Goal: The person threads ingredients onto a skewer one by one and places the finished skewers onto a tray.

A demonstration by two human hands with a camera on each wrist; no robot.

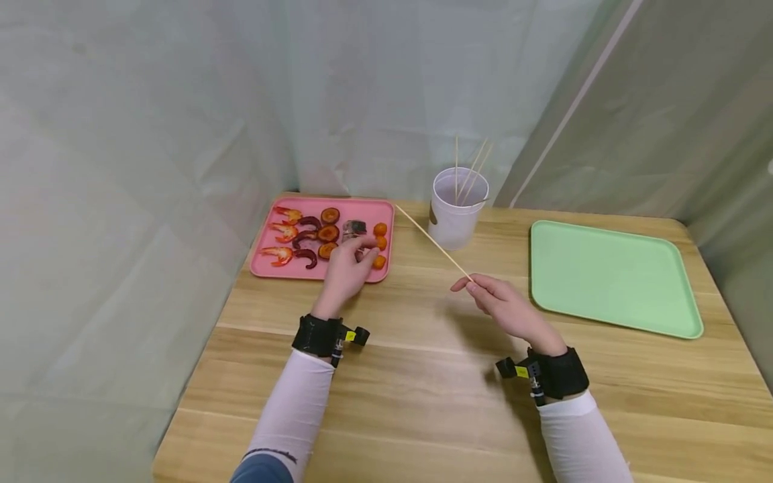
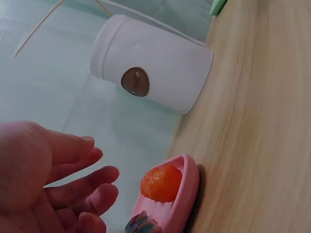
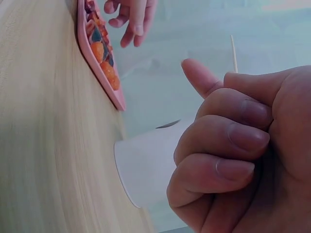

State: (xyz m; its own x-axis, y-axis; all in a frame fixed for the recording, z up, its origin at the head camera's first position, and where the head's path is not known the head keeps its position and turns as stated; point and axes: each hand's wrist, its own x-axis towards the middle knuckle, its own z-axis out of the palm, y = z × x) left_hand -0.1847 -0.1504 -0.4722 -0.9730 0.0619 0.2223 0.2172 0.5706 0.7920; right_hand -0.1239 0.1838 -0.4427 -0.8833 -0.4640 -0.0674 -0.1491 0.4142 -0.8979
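Observation:
My right hand (image 1: 504, 305) pinches a thin bamboo skewer (image 1: 433, 241) between thumb and forefinger. The skewer slants up and left toward the pink tray, and in the right wrist view the other fingers are curled into the palm. My left hand (image 1: 350, 265) hovers over the right part of the pink tray (image 1: 290, 273), its fingers loosely bent with nothing between them in the left wrist view. Close to its fingertips are orange balls (image 1: 379, 262) and grey-and-white pieces (image 1: 354, 228), the latter partly hidden by the hand. Farther left lie shrimp (image 1: 278, 255), dark curled pieces (image 1: 306, 257) and mushroom-like rounds (image 1: 330, 215).
Behind the hands stands a white bucket (image 1: 453, 225) with several skewers (image 1: 474, 171) sticking up out of it. A green tray (image 1: 612, 278) lies at the right of the wooden table (image 1: 417, 402). Pale curtains (image 1: 386, 100) hang close behind the table.

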